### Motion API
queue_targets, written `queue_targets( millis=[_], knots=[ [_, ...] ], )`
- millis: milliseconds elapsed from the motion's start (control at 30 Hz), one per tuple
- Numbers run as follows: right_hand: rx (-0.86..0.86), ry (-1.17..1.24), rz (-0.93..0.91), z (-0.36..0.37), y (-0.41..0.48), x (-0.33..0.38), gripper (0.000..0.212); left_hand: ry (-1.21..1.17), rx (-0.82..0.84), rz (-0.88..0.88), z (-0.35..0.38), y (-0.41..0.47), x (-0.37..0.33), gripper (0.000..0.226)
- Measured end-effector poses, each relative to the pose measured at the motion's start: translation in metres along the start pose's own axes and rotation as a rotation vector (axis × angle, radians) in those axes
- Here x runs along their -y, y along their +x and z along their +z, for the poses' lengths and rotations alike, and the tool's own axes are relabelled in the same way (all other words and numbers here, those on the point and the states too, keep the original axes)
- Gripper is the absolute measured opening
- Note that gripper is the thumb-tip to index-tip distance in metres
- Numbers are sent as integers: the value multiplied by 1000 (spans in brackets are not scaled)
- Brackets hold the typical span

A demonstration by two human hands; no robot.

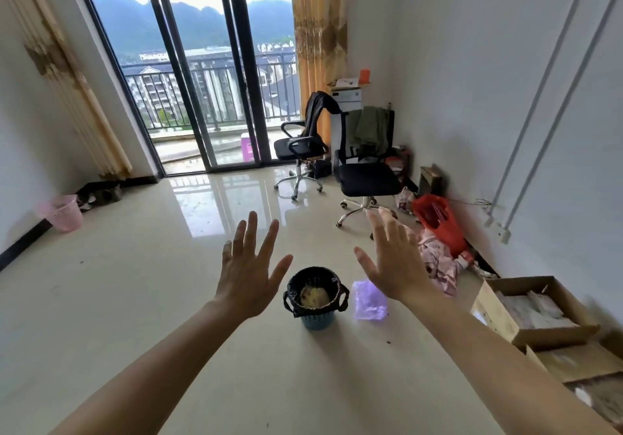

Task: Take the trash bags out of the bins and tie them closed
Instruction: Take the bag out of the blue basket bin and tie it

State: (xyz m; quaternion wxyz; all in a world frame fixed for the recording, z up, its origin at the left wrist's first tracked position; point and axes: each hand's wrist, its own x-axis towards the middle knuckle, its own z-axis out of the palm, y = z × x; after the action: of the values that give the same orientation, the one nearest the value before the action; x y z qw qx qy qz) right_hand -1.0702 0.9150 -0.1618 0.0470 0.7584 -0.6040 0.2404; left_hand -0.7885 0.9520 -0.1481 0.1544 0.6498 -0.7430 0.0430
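Observation:
A small teal bin (317, 320) stands on the tiled floor ahead of me, lined with a black trash bag (315, 277) whose rim and two handle loops fold over the top; yellowish trash fills it. My left hand (247, 274) is held out above and left of the bin, fingers spread, holding nothing. My right hand (396, 259) is held out above and right of it, also spread and holding nothing. A pink bin (62, 212) stands far off by the left wall; I cannot tell whether it has a bag.
A folded purple plastic bag (370, 300) lies on the floor just right of the teal bin. Two black office chairs (365, 175) stand near the balcony door. Red bag (438, 222), cloth and open cardboard boxes (536, 306) line the right wall.

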Motion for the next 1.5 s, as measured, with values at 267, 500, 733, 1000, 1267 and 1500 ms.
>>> queue_targets(
  millis=[267, 500, 733, 1000, 1267, 1500],
  knots=[
    [125, 32, 46, 83, 173, -15, 76, -57, 67, -103, 52, 150, 66, 81],
    [179, 17, 162, 194, 277, -35, 73, -176, 184, -193, 141, 281, 147, 81],
    [405, -57, 400, 318, 349, -66, 74, -298, 405, -306, 263, 403, 222, 78],
    [602, 99, 739, 502, 323, -123, 69, -478, 669, -630, 472, 433, 254, 76],
    [679, 411, 1380, 757, 207, -203, 67, -701, 712, -1162, 732, 355, 271, 65],
    [436, 759, 1798, 891, 148, -247, 55, -909, 653, -1541, 882, 309, 286, 54]
  ],
)
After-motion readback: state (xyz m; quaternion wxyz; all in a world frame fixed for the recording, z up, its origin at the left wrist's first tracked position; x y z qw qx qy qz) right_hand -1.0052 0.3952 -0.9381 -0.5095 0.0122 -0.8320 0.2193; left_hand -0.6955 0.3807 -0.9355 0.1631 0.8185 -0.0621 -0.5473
